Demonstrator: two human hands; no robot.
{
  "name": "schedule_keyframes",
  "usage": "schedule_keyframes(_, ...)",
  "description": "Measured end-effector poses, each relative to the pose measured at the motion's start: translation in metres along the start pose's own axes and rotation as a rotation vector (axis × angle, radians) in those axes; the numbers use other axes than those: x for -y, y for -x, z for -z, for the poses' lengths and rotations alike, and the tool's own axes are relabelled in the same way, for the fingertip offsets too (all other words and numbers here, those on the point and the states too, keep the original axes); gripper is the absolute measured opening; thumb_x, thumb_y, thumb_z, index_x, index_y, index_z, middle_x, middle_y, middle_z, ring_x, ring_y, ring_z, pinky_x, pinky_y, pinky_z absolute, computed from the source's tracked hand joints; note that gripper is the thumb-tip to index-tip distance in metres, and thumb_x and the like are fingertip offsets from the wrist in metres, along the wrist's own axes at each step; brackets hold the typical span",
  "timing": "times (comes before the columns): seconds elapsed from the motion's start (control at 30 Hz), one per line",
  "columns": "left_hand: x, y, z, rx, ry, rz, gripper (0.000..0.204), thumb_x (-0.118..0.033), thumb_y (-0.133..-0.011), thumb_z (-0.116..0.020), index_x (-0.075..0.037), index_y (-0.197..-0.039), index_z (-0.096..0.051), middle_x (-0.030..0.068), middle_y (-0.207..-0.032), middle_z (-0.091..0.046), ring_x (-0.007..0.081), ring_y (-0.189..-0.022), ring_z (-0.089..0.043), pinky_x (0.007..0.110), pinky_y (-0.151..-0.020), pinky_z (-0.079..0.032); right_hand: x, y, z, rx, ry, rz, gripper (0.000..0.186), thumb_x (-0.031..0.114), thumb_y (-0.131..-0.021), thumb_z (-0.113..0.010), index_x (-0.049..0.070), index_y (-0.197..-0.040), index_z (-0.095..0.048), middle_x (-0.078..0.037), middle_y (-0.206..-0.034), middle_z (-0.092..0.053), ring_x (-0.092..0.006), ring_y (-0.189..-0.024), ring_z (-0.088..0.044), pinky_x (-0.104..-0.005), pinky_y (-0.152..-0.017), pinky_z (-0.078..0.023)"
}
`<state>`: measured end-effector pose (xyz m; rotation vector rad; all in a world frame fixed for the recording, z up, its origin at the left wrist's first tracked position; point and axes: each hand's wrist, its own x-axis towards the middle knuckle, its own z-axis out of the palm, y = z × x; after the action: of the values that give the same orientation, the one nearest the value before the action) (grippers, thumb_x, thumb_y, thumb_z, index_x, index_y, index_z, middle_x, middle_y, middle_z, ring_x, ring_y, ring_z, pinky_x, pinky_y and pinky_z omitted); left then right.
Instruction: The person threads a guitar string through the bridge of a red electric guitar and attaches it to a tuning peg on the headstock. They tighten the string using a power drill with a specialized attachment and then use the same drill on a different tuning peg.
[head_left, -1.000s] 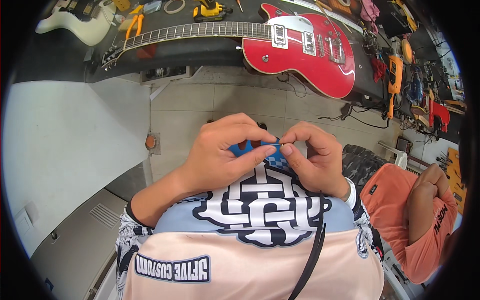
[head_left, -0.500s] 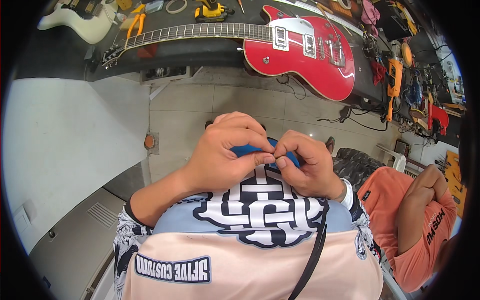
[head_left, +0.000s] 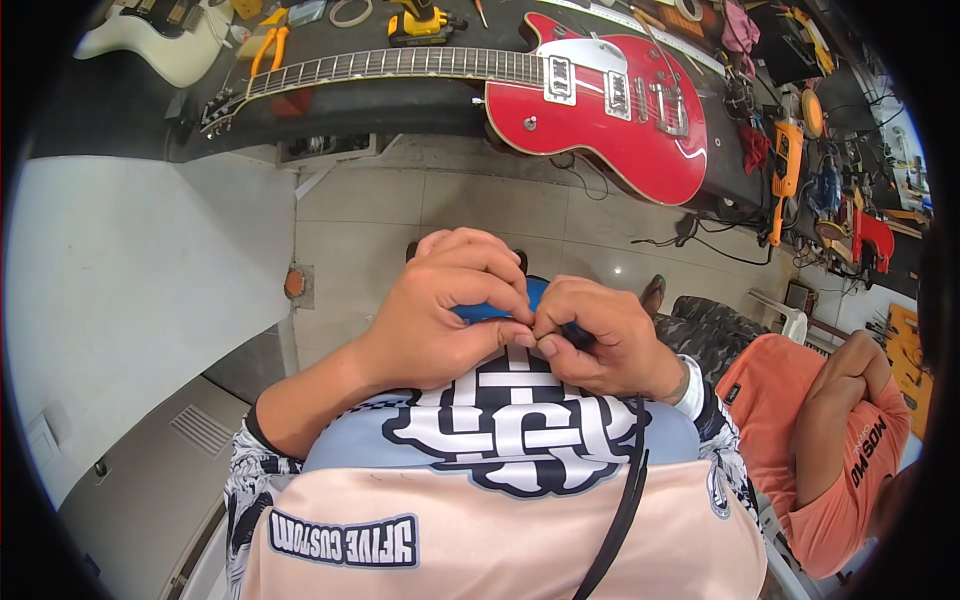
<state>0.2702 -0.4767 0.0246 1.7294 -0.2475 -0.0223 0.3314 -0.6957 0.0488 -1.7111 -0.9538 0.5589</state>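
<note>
My left hand (head_left: 445,310) and my right hand (head_left: 605,335) meet in front of my chest, thumb and forefinger of each pinched together, tips touching. Whatever lies between the fingertips is too small to make out. Behind the fingers shows a patch of blue cloth (head_left: 475,312). Beyond my hands, a red electric guitar (head_left: 600,130) lies face up on the dark workbench (head_left: 400,105), its neck pointing left. Neither hand touches it.
A white guitar body (head_left: 185,55), orange-handled pliers (head_left: 268,48) and a yellow cordless drill (head_left: 418,22) lie along the bench. An orange power tool (head_left: 787,165) and cables crowd its right side. Close on my right sits a person in an orange shirt (head_left: 775,400), arms crossed.
Both hands have shifted slightly, with the pinched fingertips a little left and lower. My right fingers have curled in more. The guitar and the person stay put.
</note>
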Motion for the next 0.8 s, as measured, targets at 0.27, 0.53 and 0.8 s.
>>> schedule_keyframes(0.27, 0.003, 0.003, 0.003, 0.061, -0.007, 0.006, 0.015, -0.013, -0.070, -0.087, -0.014, -0.080, -0.076, -0.0034, -0.095, -0.069, 0.0240, -0.112, -0.060, 0.044, -0.103, -0.035, -0.003, -0.001, 0.000, 0.053, -0.069, 0.038, 0.014, 0.000, -0.083, -0.070, 0.003, -0.096, -0.066, -0.008, -0.084, -0.065, -0.0239, -0.075, -0.063, -0.0351, -0.069, -0.052)
schedule_keyframes(0.53, 0.006, 0.001, 0.004, 0.082, 0.007, 0.008, 0.017, -0.012, -0.069, -0.087, -0.013, -0.081, -0.076, -0.0023, -0.095, -0.070, 0.0267, -0.110, -0.061, 0.044, -0.101, -0.038, -0.007, 0.001, -0.002, 0.031, -0.127, 0.022, 0.012, 0.001, -0.085, -0.071, 0.004, -0.097, -0.068, -0.008, -0.082, -0.064, -0.0224, -0.073, -0.062, -0.0327, -0.065, -0.051)
schedule_keyframes(0.8, 0.013, -0.002, 0.012, 0.109, 0.003, 0.001, 0.018, -0.011, -0.069, -0.087, -0.012, -0.083, -0.076, -0.0016, -0.094, -0.071, 0.0272, -0.109, -0.062, 0.043, -0.099, -0.040, -0.009, -0.001, -0.008, 0.000, -0.127, -0.025, 0.011, 0.004, -0.087, -0.071, 0.003, -0.098, -0.068, -0.008, -0.083, -0.065, -0.0226, -0.072, -0.062, -0.0331, -0.065, -0.052)
